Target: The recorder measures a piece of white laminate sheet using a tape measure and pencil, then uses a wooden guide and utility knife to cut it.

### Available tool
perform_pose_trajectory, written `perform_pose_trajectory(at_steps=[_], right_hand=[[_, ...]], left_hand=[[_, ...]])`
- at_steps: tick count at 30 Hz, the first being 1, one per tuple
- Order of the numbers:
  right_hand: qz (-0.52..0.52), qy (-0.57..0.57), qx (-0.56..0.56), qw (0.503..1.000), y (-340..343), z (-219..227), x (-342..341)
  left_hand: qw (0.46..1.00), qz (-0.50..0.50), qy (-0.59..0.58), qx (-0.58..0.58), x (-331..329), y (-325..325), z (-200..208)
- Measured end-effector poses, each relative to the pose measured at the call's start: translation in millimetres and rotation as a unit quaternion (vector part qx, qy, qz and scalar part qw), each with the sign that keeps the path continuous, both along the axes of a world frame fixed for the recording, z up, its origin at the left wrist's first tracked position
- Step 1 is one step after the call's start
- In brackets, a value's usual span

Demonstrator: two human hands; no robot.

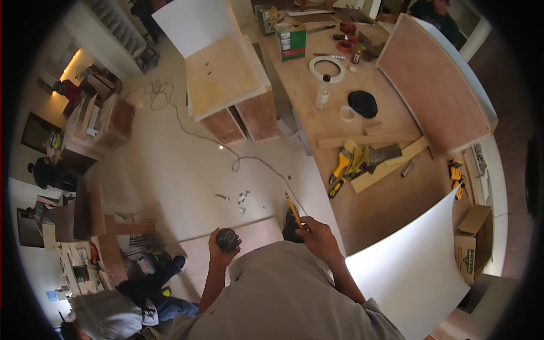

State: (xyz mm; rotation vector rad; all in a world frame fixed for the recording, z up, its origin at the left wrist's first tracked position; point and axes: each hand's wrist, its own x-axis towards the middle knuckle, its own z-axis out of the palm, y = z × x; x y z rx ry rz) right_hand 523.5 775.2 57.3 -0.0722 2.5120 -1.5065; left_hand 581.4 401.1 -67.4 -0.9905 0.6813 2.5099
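Gripping a yellow pencil [293, 210] just below frame centre, the right hand [318, 237] is closed around it, tip pointing up-left; the left hand [222, 249] is curled around a dark round object [228, 239] (its kind is unclear). With both hands full, either thing could slip and fall, I judge. A green and white box [291, 41] stands on the workbench [362, 209] at top centre, and a brown cardboard carton [473, 241] with green print sits at right

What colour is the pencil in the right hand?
The pencil in the right hand is yellow-orange; the head view shows it.
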Motion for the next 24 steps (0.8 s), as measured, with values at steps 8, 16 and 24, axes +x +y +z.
perform_pose_trajectory(at_steps=[8, 16, 24], right_hand=[[-0.055, -0.072, -0.109, 0.990, 18.0, 13.4, -129.3], [-0.151, -0.110, -0.008, 0.982, 24.3, -35.4, -208.8], [-0.156, -0.179, -0.064, 0.969, -57.9, -127.2, -306.8]], left_hand=[[0.999, 0.026, -0.027, -0.034, -156.4, 9.7, 34.1], [0.953, -0.127, 0.065, -0.269, -334.9, -21.5, 32.1], [0.619, -0.280, 0.309, -0.666, -565.2, -76.3, 24.0]])
